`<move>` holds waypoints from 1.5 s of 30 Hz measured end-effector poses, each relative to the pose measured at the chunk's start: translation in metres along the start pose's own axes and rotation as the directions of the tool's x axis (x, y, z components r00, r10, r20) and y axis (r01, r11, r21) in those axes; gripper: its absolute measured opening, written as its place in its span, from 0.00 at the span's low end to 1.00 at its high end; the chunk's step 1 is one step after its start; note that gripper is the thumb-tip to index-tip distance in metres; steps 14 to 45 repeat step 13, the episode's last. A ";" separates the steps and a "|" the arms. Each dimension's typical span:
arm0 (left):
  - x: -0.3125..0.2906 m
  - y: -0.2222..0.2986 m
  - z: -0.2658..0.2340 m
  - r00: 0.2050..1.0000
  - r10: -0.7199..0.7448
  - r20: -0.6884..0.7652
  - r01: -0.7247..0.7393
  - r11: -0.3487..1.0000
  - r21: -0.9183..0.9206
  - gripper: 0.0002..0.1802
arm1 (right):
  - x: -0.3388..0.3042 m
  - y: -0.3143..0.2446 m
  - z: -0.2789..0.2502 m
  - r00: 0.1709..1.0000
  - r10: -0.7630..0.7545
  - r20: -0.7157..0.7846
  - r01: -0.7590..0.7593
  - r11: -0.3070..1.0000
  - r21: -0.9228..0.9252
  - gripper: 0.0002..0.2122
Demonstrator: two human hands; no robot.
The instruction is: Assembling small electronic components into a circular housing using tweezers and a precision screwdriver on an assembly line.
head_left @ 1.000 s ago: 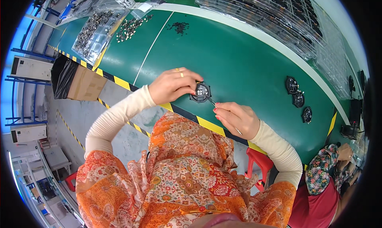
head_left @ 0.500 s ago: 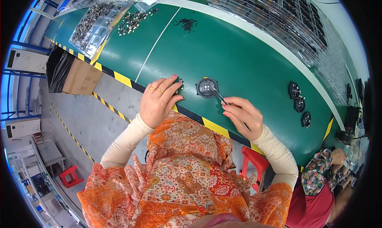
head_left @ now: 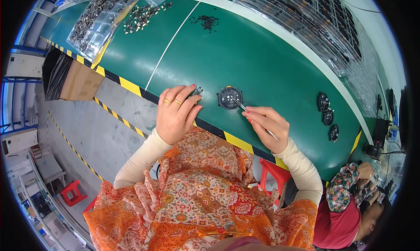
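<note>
A round black watch case (head_left: 224, 103) with small lugs lies on the green table (head_left: 262, 67), its inner side facing up with light spots in the middle. Pinched between the thumb and fingers of my right hand (head_left: 269, 125) is a pair of metal tweezers (head_left: 240, 104). Their tips reach into the middle of the case; whether they grip anything is too small to tell. My left hand (head_left: 176, 111) rests at the table's near edge, left of the case, with fingers apart. Small dark pieces (head_left: 199, 91) lie by its fingertips, partly hidden.
Three similar black cases (head_left: 323, 102) lie to the right. A pile of small black pieces (head_left: 205, 22) and a heap of metallic parts (head_left: 142, 18) are at the back, near a filled clear tray (head_left: 94, 28). Stacked clear trays (head_left: 302, 23) line the far side. A co-worker's sleeve (head_left: 343, 194) shows at right.
The tweezer tips have moved left, further over the middle of the watch case. My left hand keeps nearly the same pose. The whole view has shifted slightly.
</note>
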State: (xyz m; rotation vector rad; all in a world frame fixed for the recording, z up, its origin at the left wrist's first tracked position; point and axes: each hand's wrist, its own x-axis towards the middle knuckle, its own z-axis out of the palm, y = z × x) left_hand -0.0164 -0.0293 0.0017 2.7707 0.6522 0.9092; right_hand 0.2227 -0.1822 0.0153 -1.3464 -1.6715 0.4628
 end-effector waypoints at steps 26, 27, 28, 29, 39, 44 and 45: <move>-0.004 0.005 0.009 0.999 0.032 0.001 -0.032 0.994 -0.102 0.16 | 0.036 0.015 0.024 0.939 -0.316 0.140 0.321 0.947 -0.016 0.15; -0.004 0.005 0.009 0.999 0.032 0.001 -0.032 0.994 -0.102 0.16 | 0.036 0.015 0.024 0.939 -0.316 0.140 0.321 0.947 -0.016 0.15; -0.004 0.005 0.009 0.999 0.032 0.001 -0.032 0.994 -0.102 0.16 | 0.036 0.015 0.024 0.939 -0.316 0.140 0.321 0.947 -0.016 0.15; -0.004 0.005 0.009 0.999 0.032 0.001 -0.032 0.994 -0.102 0.16 | 0.036 0.015 0.024 0.939 -0.316 0.140 0.321 0.947 -0.016 0.15; -0.004 0.005 0.009 0.999 0.032 0.001 -0.032 0.994 -0.102 0.16 | 0.036 0.015 0.024 0.939 -0.316 0.140 0.321 0.947 -0.016 0.15; -0.004 0.005 0.009 0.999 0.032 0.001 -0.032 0.994 -0.102 0.16 | 0.036 0.015 0.024 0.939 -0.316 0.140 0.321 0.947 -0.016 0.15; -0.004 0.005 0.009 0.999 0.032 0.001 -0.032 0.994 -0.102 0.16 | 0.036 0.015 0.024 0.939 -0.316 0.140 0.321 0.947 -0.016 0.15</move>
